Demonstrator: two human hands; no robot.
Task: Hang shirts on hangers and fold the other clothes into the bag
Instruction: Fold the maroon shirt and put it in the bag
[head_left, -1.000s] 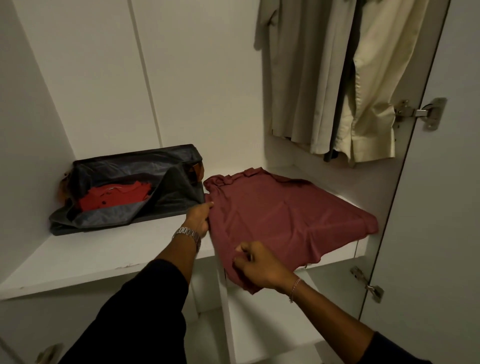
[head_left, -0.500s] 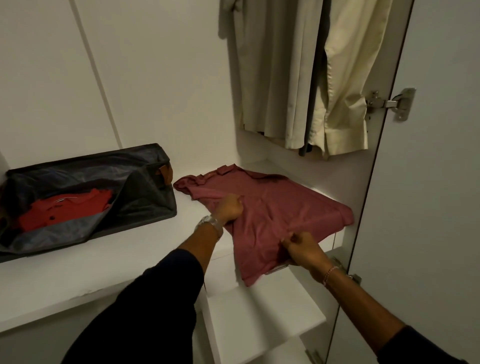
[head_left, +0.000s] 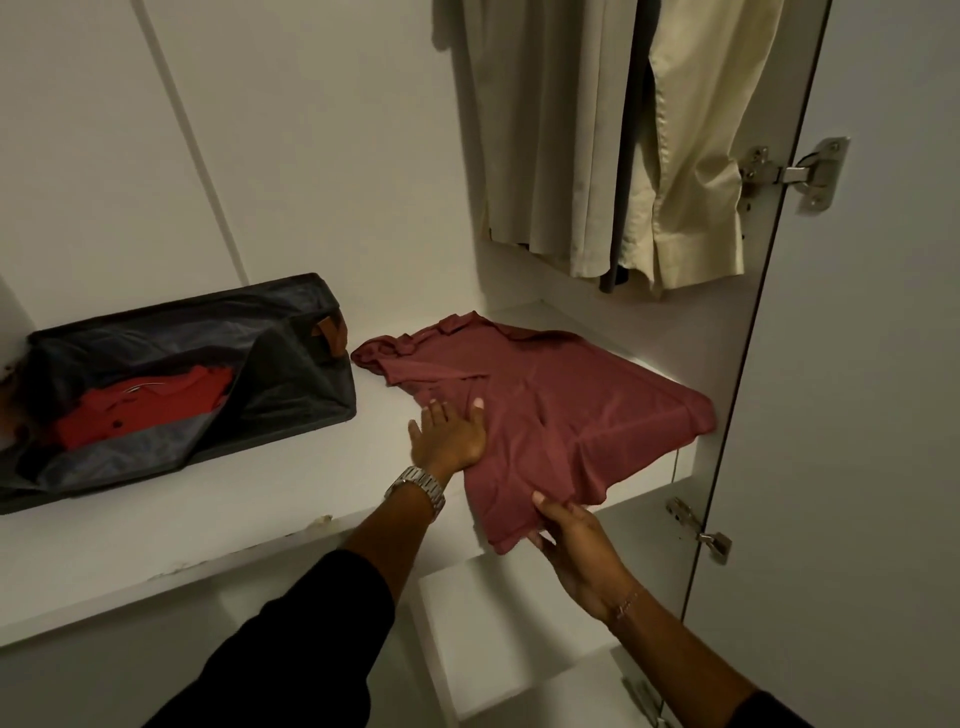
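Observation:
A maroon polo shirt (head_left: 561, 405) lies partly folded on the white wardrobe shelf (head_left: 218, 499), collar toward the back left. My left hand (head_left: 451, 431) lies flat with straight fingers on the shirt's left edge. My right hand (head_left: 569, 540) grips the shirt's lower hem, which hangs over the shelf's front edge. A dark grey bag (head_left: 291, 364) stands open at the left of the shelf, with a folded red garment (head_left: 140, 410) inside. Beige and cream shirts (head_left: 613, 135) hang above at the right.
The wardrobe's open door (head_left: 862, 364) stands at the right with metal hinges (head_left: 795, 174). A lower white shelf (head_left: 498, 623) sits below the front edge. The back wall panels are white.
My left hand has opened and now lies flat on the shirt's left edge. My right hand has shifted left along the hem. The view has moved closer.

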